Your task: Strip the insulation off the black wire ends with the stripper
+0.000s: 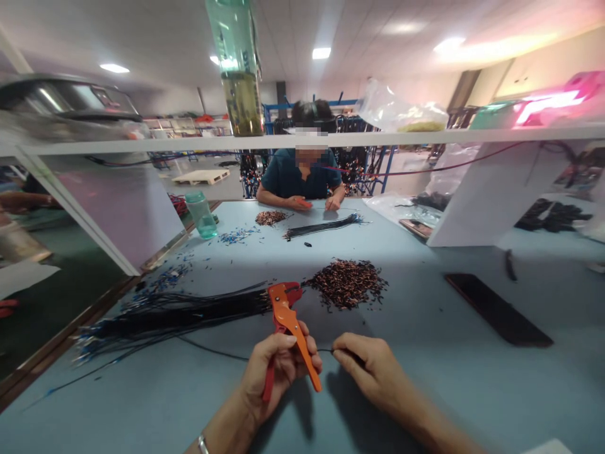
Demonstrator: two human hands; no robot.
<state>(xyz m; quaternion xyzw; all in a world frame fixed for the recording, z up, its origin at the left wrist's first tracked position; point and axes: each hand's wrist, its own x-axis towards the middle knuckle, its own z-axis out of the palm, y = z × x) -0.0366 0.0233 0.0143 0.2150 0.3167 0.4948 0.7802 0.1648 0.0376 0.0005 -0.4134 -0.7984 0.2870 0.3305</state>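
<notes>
My left hand [278,362] is closed around an orange and red wire stripper [286,309], its jaws pointing up and away from me. Between thumb and fingertips, my right hand [366,362] pinches the end of a thin black wire [212,349]. That wire runs leftward behind my left hand and out along the table. A bundle of black wires [189,312] with blue and metal ends lies left of the stripper. Just beyond the jaws sits a heap of small black and copper-coloured wire offcuts [350,284].
A black phone [498,309] lies at the right. Blue bits [165,277] are scattered at the left. Opposite sits a co-worker [302,176] with another wire bundle [324,226] and offcut pile [270,217]. A shelf [331,140] crosses above the table, with a bottle [239,75] on it.
</notes>
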